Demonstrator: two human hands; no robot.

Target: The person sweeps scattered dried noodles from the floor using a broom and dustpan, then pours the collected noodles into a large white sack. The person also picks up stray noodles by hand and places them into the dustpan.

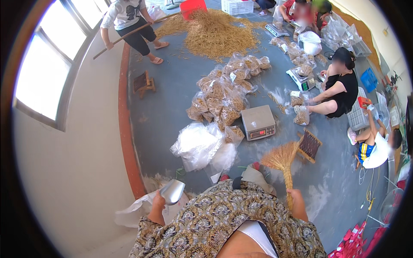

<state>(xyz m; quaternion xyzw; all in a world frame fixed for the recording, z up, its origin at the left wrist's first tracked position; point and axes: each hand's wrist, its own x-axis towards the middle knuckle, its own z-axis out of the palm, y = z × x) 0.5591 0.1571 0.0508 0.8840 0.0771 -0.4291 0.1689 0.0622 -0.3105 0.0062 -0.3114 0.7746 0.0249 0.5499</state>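
Observation:
My left hand is closed round the handle of a metal scoop, low at the left beside a white sack. In my right hand is a straw broom, gripped by its handle with the bristles spread upward and away from me. A digital scale with a lit red display stands on the floor ahead, its plate bare. To its left lies a heap of clear plastic bags. Behind that, filled bags of tan, stick-like pieces are piled up.
A small folding stool is just beyond the broom; another stool stands near the left wall. A person with a long-handled red shovel works at a loose tan pile. Several people sit at right around scales and bags.

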